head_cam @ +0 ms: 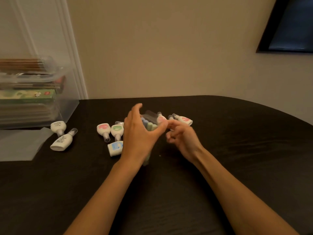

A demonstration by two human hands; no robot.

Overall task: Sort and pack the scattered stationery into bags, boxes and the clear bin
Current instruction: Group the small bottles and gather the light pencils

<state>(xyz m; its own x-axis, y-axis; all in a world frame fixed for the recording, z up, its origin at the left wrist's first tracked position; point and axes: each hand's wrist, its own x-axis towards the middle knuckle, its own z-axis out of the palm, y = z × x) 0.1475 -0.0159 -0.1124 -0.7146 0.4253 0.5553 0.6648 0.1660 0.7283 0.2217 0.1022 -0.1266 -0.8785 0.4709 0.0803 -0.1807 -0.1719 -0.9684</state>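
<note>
Your left hand (140,133) is wrapping its grip around a clear pouch (147,159) at the middle of the tabletop (237,141), thumb on the right side and fingers arching over the far side. The palm is hiding most of the pouch; only blurred pale blue and green sticks (149,125) are showing at its top, and a greenish end is poking out below your wrist.

Your right hand (183,138) is hovering just right of it with fingers curled, the index finger reaching toward the pouch mouth. You cannot tell whether this grip is pinching anything, because the fingertips are blurring into your left thumb.

Small white bottles are lying scattered: a pink-labelled one (103,128), a green-labelled one (116,129) and a blue-labelled one (116,148) left of your hand, partly covered by it, two plain ones (61,138) further left, and another pink one (183,119) on the far side of your right hand.

The clear bin (67,107) is standing at the far left, cut off by the frame, holding boxes and pencils too blurred to read
</note>
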